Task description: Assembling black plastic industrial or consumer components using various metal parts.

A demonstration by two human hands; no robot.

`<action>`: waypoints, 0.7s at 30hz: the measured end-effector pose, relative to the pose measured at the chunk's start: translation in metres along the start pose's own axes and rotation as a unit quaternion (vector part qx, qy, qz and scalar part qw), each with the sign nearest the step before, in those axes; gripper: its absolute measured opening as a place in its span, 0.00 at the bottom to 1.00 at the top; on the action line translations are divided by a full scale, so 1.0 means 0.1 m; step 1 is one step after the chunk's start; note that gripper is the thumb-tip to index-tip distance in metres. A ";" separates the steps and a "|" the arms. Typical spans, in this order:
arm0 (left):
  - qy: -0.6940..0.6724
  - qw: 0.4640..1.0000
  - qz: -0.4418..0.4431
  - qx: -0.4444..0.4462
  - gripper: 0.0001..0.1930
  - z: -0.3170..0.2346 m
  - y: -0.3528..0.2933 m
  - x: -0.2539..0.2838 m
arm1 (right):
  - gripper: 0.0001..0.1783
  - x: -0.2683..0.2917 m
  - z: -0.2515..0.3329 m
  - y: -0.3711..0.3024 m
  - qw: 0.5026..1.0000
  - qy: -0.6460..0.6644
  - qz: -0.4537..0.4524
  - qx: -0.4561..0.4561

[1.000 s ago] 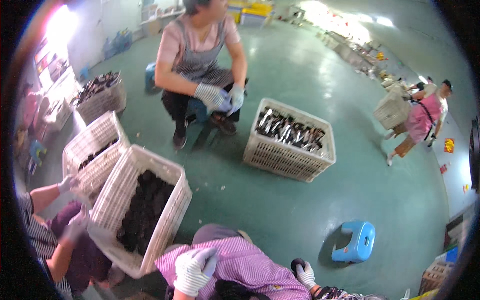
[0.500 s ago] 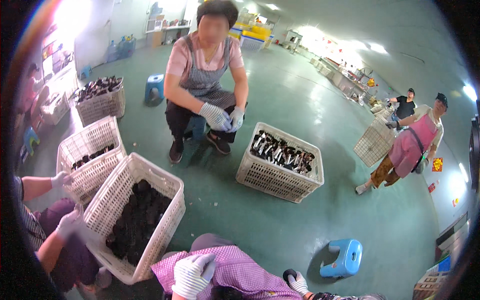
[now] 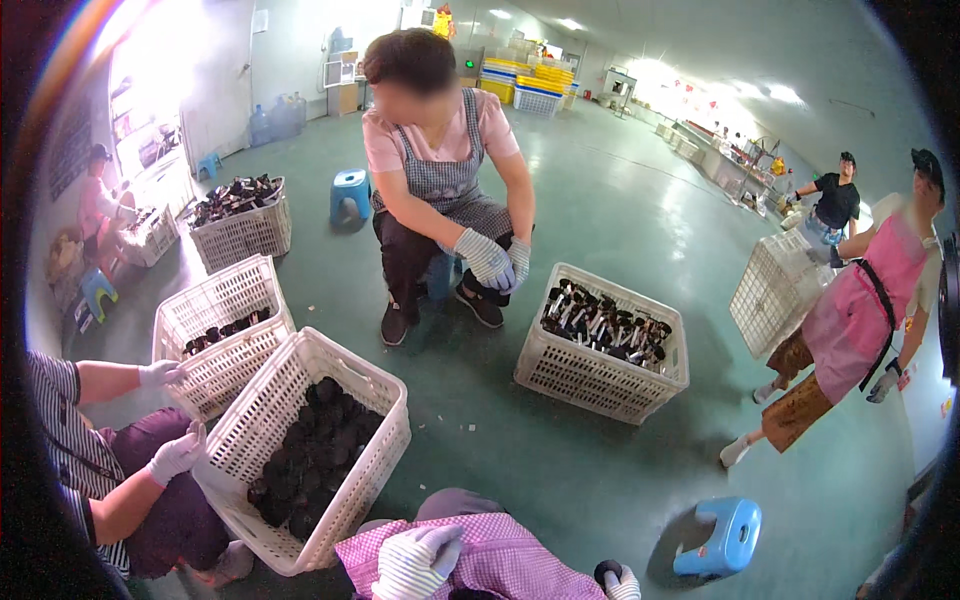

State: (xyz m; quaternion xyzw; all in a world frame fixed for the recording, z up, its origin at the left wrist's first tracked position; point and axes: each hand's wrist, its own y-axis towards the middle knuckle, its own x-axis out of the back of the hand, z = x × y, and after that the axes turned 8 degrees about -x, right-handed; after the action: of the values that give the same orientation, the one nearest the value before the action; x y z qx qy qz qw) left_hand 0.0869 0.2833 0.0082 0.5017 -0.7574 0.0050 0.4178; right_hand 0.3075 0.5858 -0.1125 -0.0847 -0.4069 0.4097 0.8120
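At the lower edge, my left hand in a striped white glove lies over a pink checked apron. Its fingers bend in toward the thumb, and I cannot see whether anything is between them. To its right my right hand, also gloved, closes round a black roundish piece; its kind is not clear. Left of my lap a white slatted crate holds a heap of black rounded pieces. A seated person's gloved hand is at that crate's left rim.
Ahead, a person squats with gloved hands together, beside a white crate of dark pieces with pale stalks. More crates stand left. A blue stool is at right. Two people carry a crate on the right.
The view has shifted, so most things sit farther right. The squatting person's head has turned down toward the left. The people with the crate look nearer. My right hand keeps the black piece.
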 end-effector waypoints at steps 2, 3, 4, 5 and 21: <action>-0.016 1.000 -0.002 0.006 0.09 0.03 0.00 -0.02 | 0.26 -0.01 -0.01 0.03 1.000 -0.005 -0.009 0.024; -0.008 1.000 0.002 0.004 0.09 0.04 0.00 -0.03 | 0.26 -0.01 0.00 0.04 1.000 -0.004 -0.009 0.021; 0.000 1.000 0.006 0.002 0.10 0.05 0.00 -0.03 | 0.26 -0.01 -0.02 0.06 1.000 -0.005 -0.009 0.021; -0.001 1.000 0.007 0.005 0.10 0.06 0.00 -0.03 | 0.26 -0.03 -0.05 0.06 1.000 -0.003 -0.012 0.029; -0.038 0.999 -0.017 -0.007 0.09 0.17 0.04 -0.09 | 0.19 -0.13 -0.58 0.32 0.996 -0.040 -0.074 -0.023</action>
State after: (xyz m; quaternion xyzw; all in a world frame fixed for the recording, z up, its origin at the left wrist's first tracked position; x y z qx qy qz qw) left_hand 0.0745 0.2853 -0.0066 0.5110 -0.7645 -0.0264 0.3921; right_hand 0.3262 0.6087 -0.1732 -0.0562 -0.4533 0.3423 0.8211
